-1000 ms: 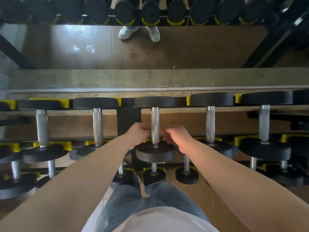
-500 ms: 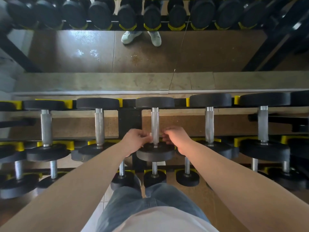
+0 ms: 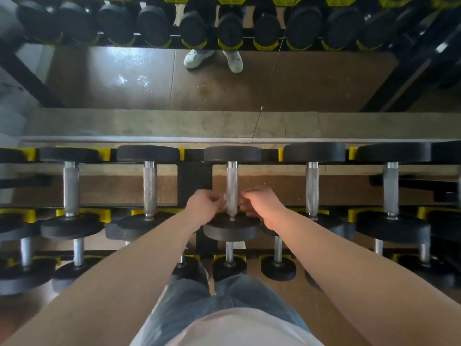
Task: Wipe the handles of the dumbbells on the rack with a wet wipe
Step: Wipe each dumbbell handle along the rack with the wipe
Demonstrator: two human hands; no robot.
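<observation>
Left hand (image 3: 204,206) pinches the wet wipe (image 3: 224,197) against the centre dumbbell handle (image 3: 232,181) on the rack (image 3: 194,179), right hand (image 3: 262,203) curled beside it with its grip unclear; progress on the other handles (image 3: 312,188) cannot be told.

Black rack (image 3: 194,182), dumbbells (image 3: 149,188) across it.

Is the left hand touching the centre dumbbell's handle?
Cannot tell: the head view shows the left hand close beside the handle, with a pale scrap between them, blurred.
</observation>
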